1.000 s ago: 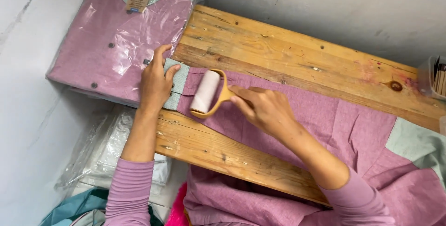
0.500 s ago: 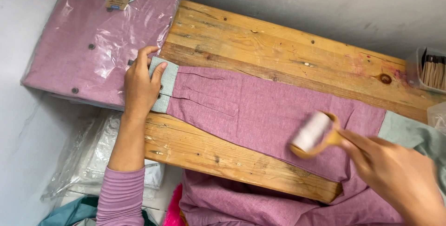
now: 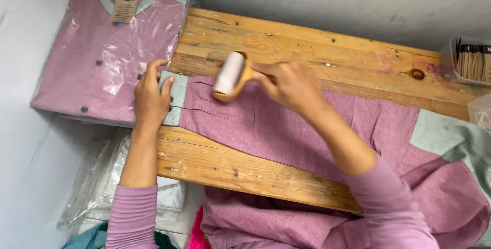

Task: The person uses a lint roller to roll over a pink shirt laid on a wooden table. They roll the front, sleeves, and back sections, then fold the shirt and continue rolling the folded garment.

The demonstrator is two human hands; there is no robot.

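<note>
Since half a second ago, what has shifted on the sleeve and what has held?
The right hand has swept the lint roller back from the sleeve's far right end to its cuff end, close to the left hand. It kept its hold on the handle. The left hand stays pressed on the pale cuff; the pink sleeve lies flat as before.

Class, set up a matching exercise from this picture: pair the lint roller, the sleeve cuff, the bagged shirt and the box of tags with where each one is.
Things:
1. lint roller
2. sleeve cuff
3. bagged shirt
4. box of tags

Places:
A. far right table edge
B. in the right hand
C. under the left hand
D. left of the table

Pairs: 1-B, 2-C, 3-D, 4-A
</note>
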